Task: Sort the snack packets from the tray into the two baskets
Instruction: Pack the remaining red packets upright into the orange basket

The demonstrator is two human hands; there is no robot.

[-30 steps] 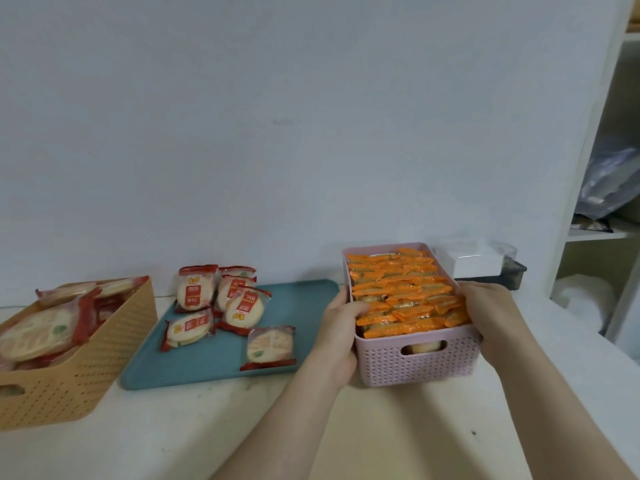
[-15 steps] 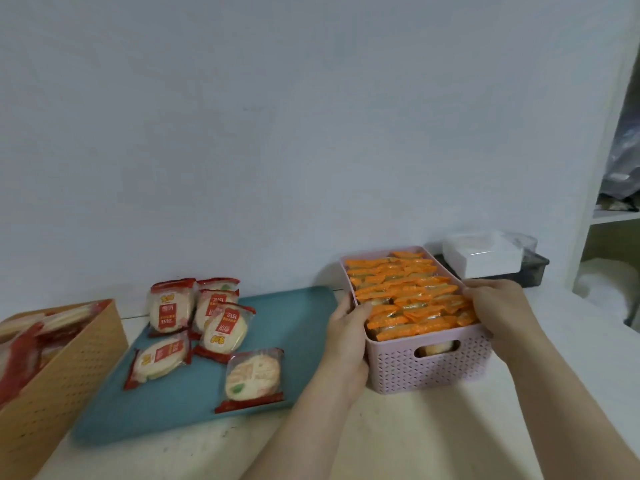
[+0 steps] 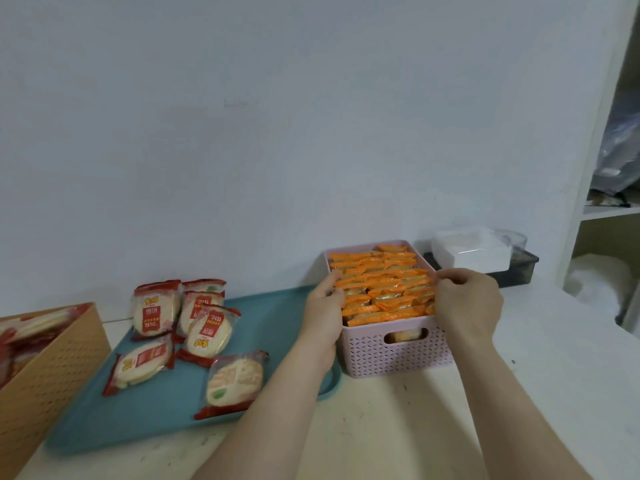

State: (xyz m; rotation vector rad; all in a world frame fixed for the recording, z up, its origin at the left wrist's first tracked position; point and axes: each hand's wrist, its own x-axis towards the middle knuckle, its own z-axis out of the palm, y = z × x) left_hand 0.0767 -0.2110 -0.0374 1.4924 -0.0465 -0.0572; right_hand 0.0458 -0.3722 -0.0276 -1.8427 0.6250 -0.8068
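tan basket (image 3: 52,368): cut by left edge | shelf bag (image 3: 620,157): blurred, perhaps plastic

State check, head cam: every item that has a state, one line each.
pink basket, packed full of orange packets, gripped on both sides
left hand, grips its left rim
right hand, fingers curled over its right rim
teal tray, six round packets left on it
tan basket, holds more round packets

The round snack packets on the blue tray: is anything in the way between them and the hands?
Nothing visible. The left hand and right hand hold the pink plastic basket full of orange packets, beside the blue tray. Only bare tray lies between the left hand and the nearest round packet.
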